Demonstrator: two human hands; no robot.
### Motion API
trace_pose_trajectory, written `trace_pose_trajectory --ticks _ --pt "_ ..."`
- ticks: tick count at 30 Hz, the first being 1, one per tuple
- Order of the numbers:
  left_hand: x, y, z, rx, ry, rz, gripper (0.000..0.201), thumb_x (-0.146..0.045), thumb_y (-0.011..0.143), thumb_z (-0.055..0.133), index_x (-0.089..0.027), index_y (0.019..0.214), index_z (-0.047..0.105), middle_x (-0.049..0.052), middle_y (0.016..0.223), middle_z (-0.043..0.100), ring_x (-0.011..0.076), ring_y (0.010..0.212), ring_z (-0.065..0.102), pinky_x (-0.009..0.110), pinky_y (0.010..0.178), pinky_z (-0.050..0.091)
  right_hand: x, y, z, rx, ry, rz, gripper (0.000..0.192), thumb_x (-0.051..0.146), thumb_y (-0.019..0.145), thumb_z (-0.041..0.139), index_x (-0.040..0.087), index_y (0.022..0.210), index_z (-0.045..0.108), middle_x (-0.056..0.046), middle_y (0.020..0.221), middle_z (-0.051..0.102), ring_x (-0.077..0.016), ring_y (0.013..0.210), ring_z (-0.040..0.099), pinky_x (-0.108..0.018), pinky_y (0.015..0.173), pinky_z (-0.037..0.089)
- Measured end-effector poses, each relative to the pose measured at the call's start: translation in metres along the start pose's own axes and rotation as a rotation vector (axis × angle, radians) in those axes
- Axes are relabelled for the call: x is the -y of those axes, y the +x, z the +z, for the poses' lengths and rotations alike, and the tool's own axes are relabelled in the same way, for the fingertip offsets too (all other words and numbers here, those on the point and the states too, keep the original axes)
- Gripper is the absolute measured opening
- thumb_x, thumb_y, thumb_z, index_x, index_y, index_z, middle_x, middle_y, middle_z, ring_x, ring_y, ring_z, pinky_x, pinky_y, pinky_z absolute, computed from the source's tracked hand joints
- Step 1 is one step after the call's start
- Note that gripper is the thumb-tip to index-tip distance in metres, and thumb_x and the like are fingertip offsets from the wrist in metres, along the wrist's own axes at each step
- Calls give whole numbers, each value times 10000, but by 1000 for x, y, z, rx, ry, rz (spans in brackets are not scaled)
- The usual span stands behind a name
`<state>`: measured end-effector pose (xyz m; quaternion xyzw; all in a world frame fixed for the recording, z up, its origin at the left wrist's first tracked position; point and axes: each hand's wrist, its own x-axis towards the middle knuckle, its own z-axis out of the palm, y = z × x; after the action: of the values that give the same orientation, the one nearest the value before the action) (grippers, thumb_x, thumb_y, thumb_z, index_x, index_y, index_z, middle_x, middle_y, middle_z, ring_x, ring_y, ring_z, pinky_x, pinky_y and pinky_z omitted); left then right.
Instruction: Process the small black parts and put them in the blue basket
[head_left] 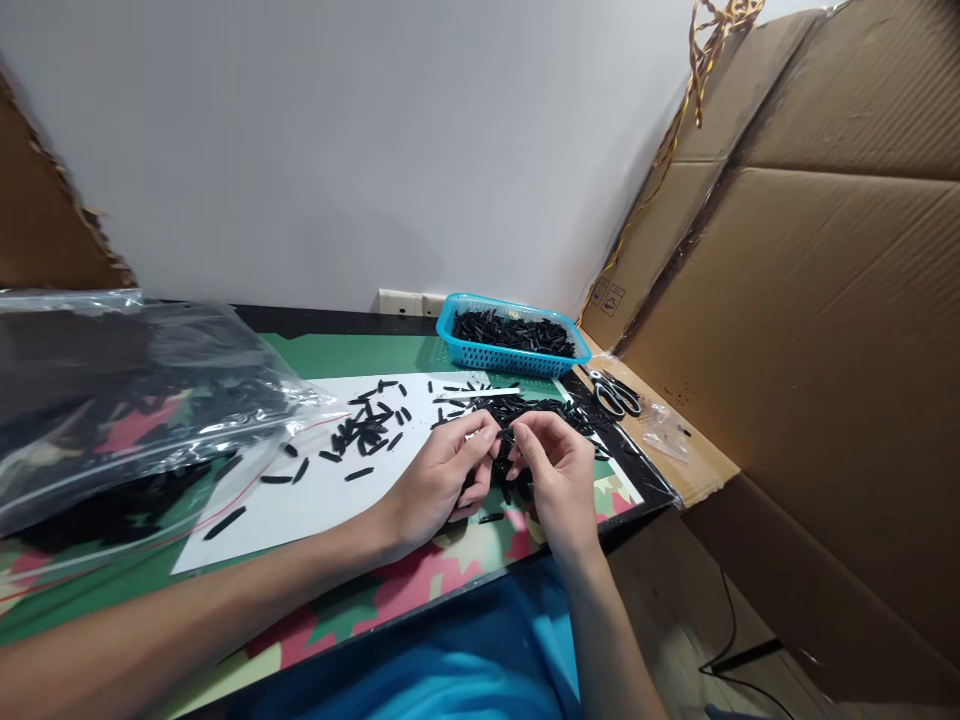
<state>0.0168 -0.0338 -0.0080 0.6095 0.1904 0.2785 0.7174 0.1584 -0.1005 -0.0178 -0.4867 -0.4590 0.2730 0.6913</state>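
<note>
bare forearms, no sleeves, watch or rings on the left hand (pixel 439 480) or right hand (pixel 559 470); bright blue clothing (pixel 465 650) below.

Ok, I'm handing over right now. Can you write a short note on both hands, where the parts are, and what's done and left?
Left hand and right hand: together over the table's near edge, fingers pinching one small black piece between them.
Parts: a heap of black pieces just behind the hands; loose pieces scattered on the white sheet; more in the blue basket at the back.
Clear bag of black pieces lies far left; scissors right.
Done: basket part filled.
Left: the heap and loose pieces.
</note>
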Motion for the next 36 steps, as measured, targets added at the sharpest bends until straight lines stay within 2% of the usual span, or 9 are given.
trace_pose_trajectory --ticks 5,14,22,25,31,36 --pt "0 1 0 -8 -9 9 358 -530 1039 510 -224 858 475 -99 503 411 52 391 244 142 365 270 -1 0 -1 6 -6 -9 228 394 953 720 168 951 751 -32 864 697 -131 682 602 -224 552 543" --pt "1 -1 1 -7 -26 10 351 -506 1050 486 -225 843 451 -93 512 426 57 400 260 140 364 281 0 1 -3 64 12 15 201 382 954 724 182 946 739 -18 834 682 -127 680 598 -215 547 531" --pt "0 -1 0 -16 32 34 356 -526 1051 478 -229 858 449 -101 486 429 54 373 274 138 363 262 4 -3 -3 139 29 55 192 374 947 727 182 953 730 -38 812 739 -185 734 715 -275 601 635" --pt "0 0 0 -16 35 32 363 -538 1050 477 -228 863 465 -107 487 412 54 380 251 139 362 268 7 -5 -6 147 -114 -18 165 341 978 688 190 950 748 -39 832 756 -178 737 724 -273 651 625" --pt "0 0 -1 -17 46 14 359 -544 1042 501 -230 870 474 -108 500 406 57 397 253 143 374 293 9 -3 -17 208 -510 -311 184 254 1049 568 225 1041 749 -52 955 792 -196 819 749 -306 758 588" --pt "0 0 0 -5 66 20 368 -546 1039 511 -229 860 461 -107 507 415 54 395 263 146 372 284 8 -3 -21 242 -644 -396 208 247 1068 531 231 1073 738 -62 983 798 -209 844 764 -311 776 578"
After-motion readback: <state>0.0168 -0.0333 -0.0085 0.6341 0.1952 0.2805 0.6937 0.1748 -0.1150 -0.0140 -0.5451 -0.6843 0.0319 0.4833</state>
